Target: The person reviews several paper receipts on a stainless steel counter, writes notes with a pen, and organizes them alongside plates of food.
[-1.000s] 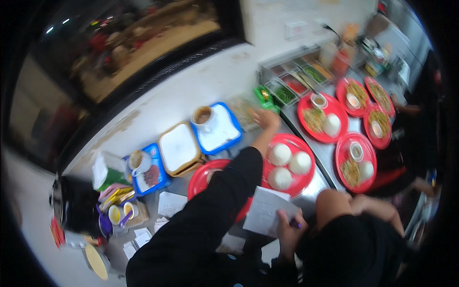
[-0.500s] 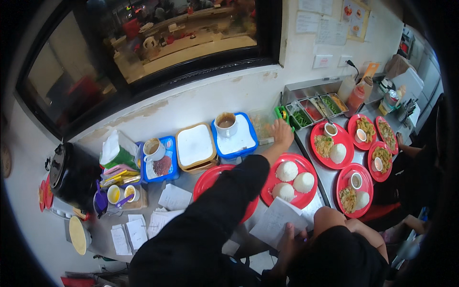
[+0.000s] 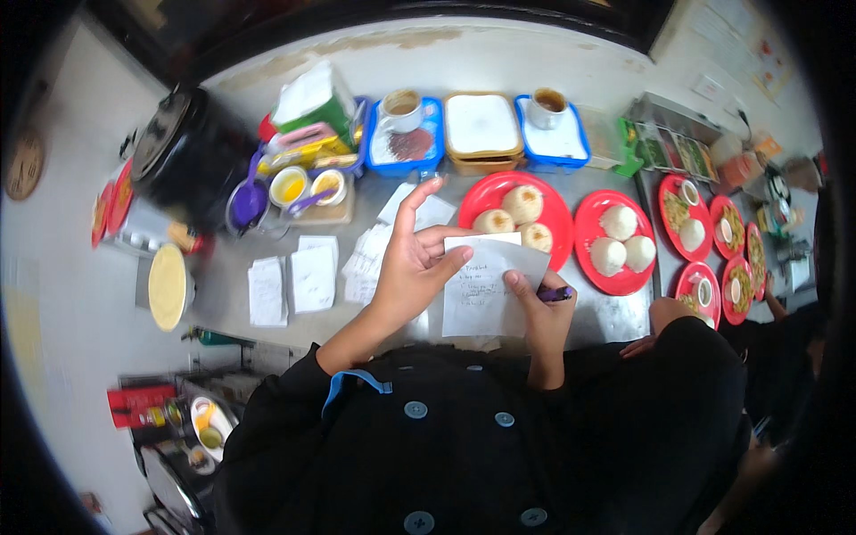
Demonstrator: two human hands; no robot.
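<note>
At frame centre, the left hand (image 3: 407,275) pinches paper slips (image 3: 480,312), written face up. The right hand (image 3: 546,326) has its grip closed on them and a purple pen (image 3: 556,293), long axis nearly sideways.

A thin white paper slip (image 3: 481,312) bears dark handwriting, the slim pen (image 3: 556,293) is purple, the round plates (image 3: 586,230) red.

Obstacles beyond right hand (image 3: 546,323): red plates (image 3: 615,285)
</note>
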